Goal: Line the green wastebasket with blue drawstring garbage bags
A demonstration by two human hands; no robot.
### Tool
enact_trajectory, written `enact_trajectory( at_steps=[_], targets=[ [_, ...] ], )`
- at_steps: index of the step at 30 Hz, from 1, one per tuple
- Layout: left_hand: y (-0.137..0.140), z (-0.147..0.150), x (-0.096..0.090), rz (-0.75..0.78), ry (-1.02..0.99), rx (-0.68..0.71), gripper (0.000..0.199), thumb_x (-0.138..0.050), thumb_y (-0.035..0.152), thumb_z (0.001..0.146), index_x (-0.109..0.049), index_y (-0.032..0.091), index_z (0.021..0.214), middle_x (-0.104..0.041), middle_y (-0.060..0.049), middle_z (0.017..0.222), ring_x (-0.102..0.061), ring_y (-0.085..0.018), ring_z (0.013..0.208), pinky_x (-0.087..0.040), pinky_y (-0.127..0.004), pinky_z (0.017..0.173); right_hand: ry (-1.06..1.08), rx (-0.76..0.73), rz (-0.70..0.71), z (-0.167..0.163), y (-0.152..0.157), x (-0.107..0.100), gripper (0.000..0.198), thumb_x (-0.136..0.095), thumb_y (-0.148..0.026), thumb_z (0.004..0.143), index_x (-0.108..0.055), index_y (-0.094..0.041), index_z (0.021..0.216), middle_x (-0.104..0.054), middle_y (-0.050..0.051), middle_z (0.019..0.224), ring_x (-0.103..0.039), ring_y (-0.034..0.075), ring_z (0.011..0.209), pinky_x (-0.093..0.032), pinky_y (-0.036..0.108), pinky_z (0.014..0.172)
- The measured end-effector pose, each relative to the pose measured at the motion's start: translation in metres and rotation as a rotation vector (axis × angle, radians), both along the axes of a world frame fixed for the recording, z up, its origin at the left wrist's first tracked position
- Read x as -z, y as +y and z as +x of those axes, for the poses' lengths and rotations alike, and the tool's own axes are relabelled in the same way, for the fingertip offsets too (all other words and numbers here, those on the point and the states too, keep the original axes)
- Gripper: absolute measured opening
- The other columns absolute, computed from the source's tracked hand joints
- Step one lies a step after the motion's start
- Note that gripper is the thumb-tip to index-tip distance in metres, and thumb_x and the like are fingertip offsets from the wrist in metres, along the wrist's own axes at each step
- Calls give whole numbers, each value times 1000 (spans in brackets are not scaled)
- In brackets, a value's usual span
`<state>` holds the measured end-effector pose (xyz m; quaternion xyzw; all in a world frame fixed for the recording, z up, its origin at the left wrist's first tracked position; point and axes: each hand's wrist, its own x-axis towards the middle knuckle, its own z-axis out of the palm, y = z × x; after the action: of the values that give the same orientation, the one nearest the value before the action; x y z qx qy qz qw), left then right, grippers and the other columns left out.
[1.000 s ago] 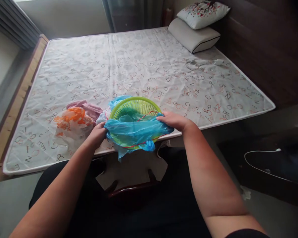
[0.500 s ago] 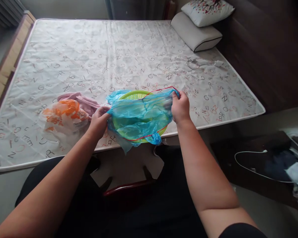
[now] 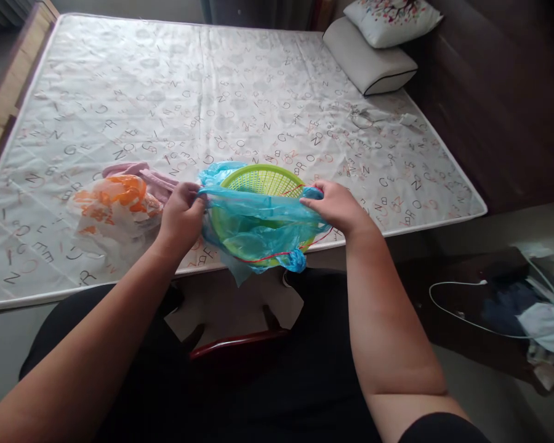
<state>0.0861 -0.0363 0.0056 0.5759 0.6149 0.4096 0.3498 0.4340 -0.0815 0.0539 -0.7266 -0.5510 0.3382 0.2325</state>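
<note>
A thin blue plastic bag [image 3: 263, 209] with a red drawstring is stretched between my two hands. My left hand [image 3: 183, 212] is closed on the bag's left end, and my right hand [image 3: 335, 206] pinches a bunched part at its right end. Under and behind the bag sits a yellow-green plastic basket [image 3: 270, 175] with a mesh wall, at the mattress's front edge; the bag covers its front part. Left of my left hand lie a crumpled clear bag with orange print [image 3: 115, 206] and a pink cloth [image 3: 159, 183].
The mattress [image 3: 143, 111] is printed with letters. Two pillows [image 3: 372, 55] are stacked at its far right. A white cable [image 3: 457, 314] and a pale cloth [image 3: 545, 326] lie on a dark surface at the right. A chair's red-brown edge [image 3: 237, 343] shows below the bag.
My right hand has moved slightly down and turned inward, drawing the upper edge of the blue bag lower. More of the basket's mesh shows. The view has shifted a little.
</note>
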Motion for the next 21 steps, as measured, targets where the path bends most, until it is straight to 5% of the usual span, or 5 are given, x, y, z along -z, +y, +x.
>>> enact_trajectory(
  at_steps=[5, 9, 14, 21],
  targets=[
    [1, -1, -1, -76, -107, -36, 13, -70, 21, 92, -65, 21, 104, -64, 1, 79, -59, -16, 67, -46, -27, 65, -2, 86, 145, 2, 5, 13, 22, -73, -36, 94, -58, -23, 85, -61, 0, 82, -55, 17, 75, -48, 35, 78],
    [7, 3, 3, -136, -65, -62, 13, -72, 21, 90, -67, 20, 103, -65, -1, 84, -59, -18, 72, -46, -28, 69, -99, 135, 349, -7, 17, 37, 23, -73, -30, 92, -52, -24, 84, -59, 1, 88, -57, 19, 87, -51, 37, 89],
    [15, 2, 2, -150, -18, -95, 14, -73, 24, 90, -69, 19, 103, -66, -2, 85, -61, -19, 75, -49, -31, 74, -66, 225, 507, -24, 25, 45, 23, -63, -37, 98, -48, -26, 83, -52, -2, 77, -51, 17, 79, -49, 35, 81],
    [14, -1, 11, -249, -287, -48, 28, -81, 36, 82, -77, 18, 102, -71, -4, 80, -67, -21, 73, -58, -33, 71, 63, 299, 419, -43, 25, 37, 18, -63, -40, 98, -55, -26, 90, -54, 0, 82, -55, 20, 88, -52, 36, 87]
  ],
)
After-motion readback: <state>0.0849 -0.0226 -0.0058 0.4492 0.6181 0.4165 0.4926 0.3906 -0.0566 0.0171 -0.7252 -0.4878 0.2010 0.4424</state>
